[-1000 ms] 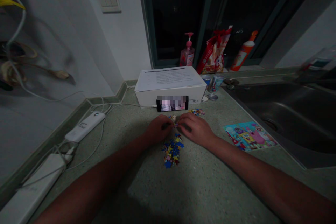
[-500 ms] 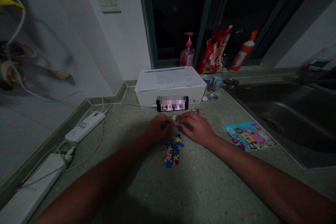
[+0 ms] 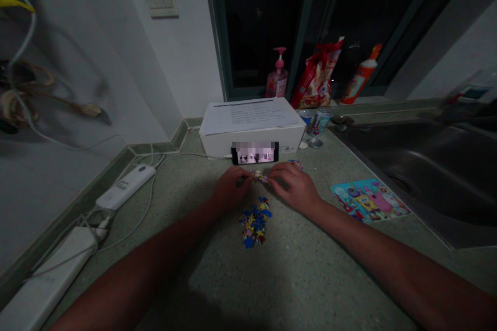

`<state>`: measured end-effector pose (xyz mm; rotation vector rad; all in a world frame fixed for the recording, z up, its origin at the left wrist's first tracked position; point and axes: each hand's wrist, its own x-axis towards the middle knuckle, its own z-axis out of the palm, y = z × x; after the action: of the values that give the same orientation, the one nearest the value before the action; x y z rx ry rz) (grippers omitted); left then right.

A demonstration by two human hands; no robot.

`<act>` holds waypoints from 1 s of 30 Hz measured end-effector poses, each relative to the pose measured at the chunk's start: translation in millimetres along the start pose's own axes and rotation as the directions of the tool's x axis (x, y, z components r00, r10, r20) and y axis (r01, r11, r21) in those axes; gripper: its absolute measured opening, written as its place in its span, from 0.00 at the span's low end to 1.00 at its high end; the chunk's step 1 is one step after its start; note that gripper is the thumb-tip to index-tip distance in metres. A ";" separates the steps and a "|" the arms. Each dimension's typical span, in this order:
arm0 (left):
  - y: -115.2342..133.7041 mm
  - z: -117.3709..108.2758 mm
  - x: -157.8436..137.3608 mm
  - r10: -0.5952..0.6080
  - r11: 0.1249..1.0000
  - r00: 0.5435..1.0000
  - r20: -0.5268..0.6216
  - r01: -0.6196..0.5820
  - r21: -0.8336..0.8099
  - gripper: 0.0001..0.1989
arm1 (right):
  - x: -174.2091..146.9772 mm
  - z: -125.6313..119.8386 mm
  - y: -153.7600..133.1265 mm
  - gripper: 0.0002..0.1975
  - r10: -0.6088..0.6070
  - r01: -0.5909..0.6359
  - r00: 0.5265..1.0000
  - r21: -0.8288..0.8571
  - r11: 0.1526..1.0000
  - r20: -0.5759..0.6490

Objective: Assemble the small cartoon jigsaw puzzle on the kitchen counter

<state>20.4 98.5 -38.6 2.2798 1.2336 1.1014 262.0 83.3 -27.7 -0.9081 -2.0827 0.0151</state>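
Between my two hands lies a small cluster of jigsaw puzzle pieces (image 3: 257, 175), pale with pink and purple bits, in front of the propped phone. My left hand (image 3: 233, 186) is closed in a pinch at the cluster's left edge. At its right edge, the bent fingers and thumb of my right hand (image 3: 293, 186) pinch a small piece, partly hidden by the fingertips. Nearer to me is a loose heap of blue and yellow puzzle pieces (image 3: 254, 225). More pieces (image 3: 295, 164) show just behind my right hand.
The phone (image 3: 255, 153) leans on a white box (image 3: 252, 137) topped with printed paper. A colourful cartoon picture (image 3: 368, 200) lies right, beside the sink (image 3: 427, 165). Cans (image 3: 321, 122) stand behind. A power bank (image 3: 126, 186), cables and a power strip (image 3: 50, 279) are on the left.
My hands have moved slightly apart, uncovering more of the small cluster between them. The right fingers now cover less of the cluster's middle. The near heap looks unchanged.
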 end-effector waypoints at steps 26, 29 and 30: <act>3.1 -1.9 0.5 -0.054 0.998 0.998 0.032 0.053 0.029 0.05 | 2.7 -22.6 32.4 0.08 0.385 -0.378 0.923 -0.224 0.898 -0.011; 1.9 -1.5 0.6 -0.044 0.999 0.998 0.035 0.043 0.024 0.05 | 4.6 -29.6 40.7 0.09 0.463 -0.447 0.886 -0.307 0.840 -0.024; 1.8 -1.6 0.7 -0.041 0.999 0.998 0.037 0.040 0.022 0.05 | 5.0 -31.5 42.8 0.09 0.481 -0.460 0.877 -0.330 0.825 -0.020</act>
<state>20.4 97.9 -36.2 2.2701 1.2774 1.0318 307.9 108.5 -17.4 -1.6338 -1.8943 -0.0412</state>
